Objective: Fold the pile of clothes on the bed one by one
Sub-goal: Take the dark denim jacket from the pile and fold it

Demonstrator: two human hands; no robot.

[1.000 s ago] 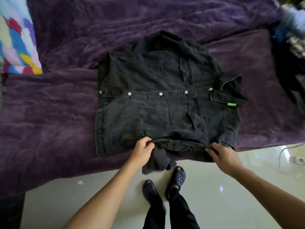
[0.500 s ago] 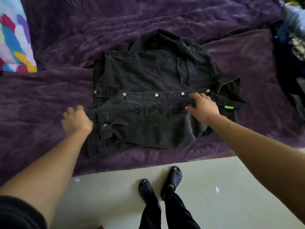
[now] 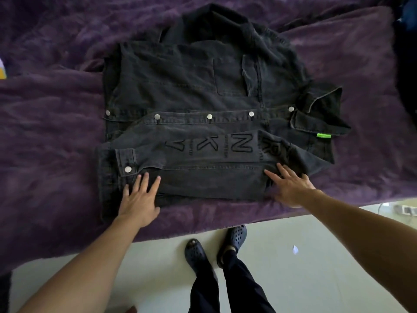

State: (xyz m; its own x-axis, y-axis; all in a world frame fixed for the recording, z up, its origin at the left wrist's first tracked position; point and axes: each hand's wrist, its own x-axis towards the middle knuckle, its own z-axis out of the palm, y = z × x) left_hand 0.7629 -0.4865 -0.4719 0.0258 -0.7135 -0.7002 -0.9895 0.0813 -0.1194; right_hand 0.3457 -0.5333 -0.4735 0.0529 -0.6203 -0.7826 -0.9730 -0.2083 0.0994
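The black denim jacket point(image 3: 203, 86) lies spread on the purple bed point(image 3: 45, 136), buttoned front up, its near sleeve point(image 3: 203, 161) folded across the body. Both hands hold nothing: the left hand point(image 3: 138, 199) presses flat, fingers spread, at that sleeve's cuff end, the right hand point(image 3: 291, 188) flat at its shoulder end. Stiff denim may spring open once the pressure lifts, and the jacket's near hem lies close to the bed's edge, so a tug could drag it floorward
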